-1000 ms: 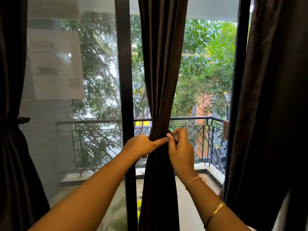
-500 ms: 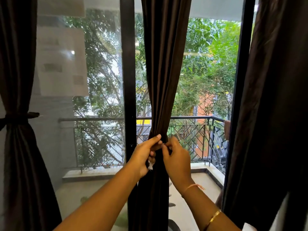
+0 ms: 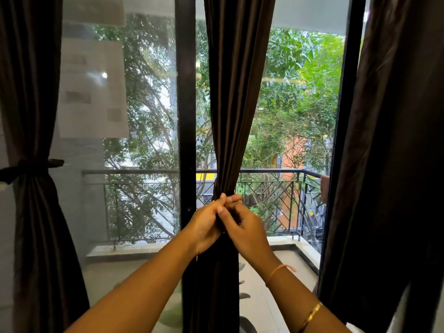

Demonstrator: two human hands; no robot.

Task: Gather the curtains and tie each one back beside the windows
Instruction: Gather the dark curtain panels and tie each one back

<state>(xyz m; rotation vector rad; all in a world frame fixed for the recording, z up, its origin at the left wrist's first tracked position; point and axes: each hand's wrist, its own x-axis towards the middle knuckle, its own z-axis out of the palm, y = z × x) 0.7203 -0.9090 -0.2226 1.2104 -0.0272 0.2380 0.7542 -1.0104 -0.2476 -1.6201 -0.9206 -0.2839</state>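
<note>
A dark brown middle curtain (image 3: 236, 97) hangs gathered in front of the window frame. My left hand (image 3: 206, 224) and my right hand (image 3: 247, 228) meet at its narrow waist, fingers curled and pinching the gathered cloth or a tie there; which of the two is hidden between the fingers. At the left, another brown curtain (image 3: 36, 92) is bound with a dark tie-back (image 3: 28, 167). A third brown curtain (image 3: 396, 140) hangs loose on the right.
Black window frame posts (image 3: 183, 116) stand left of the middle curtain and at the right (image 3: 341, 116). Beyond the glass are a balcony railing (image 3: 276, 171), a tiled balcony floor and trees. A pale paper sheet (image 3: 92, 90) shows on the left pane.
Both hands have drawn closer together at the curtain's waist, the left fingers now overlapping the right. The view has shifted so the left tied curtain shows more fully.
</note>
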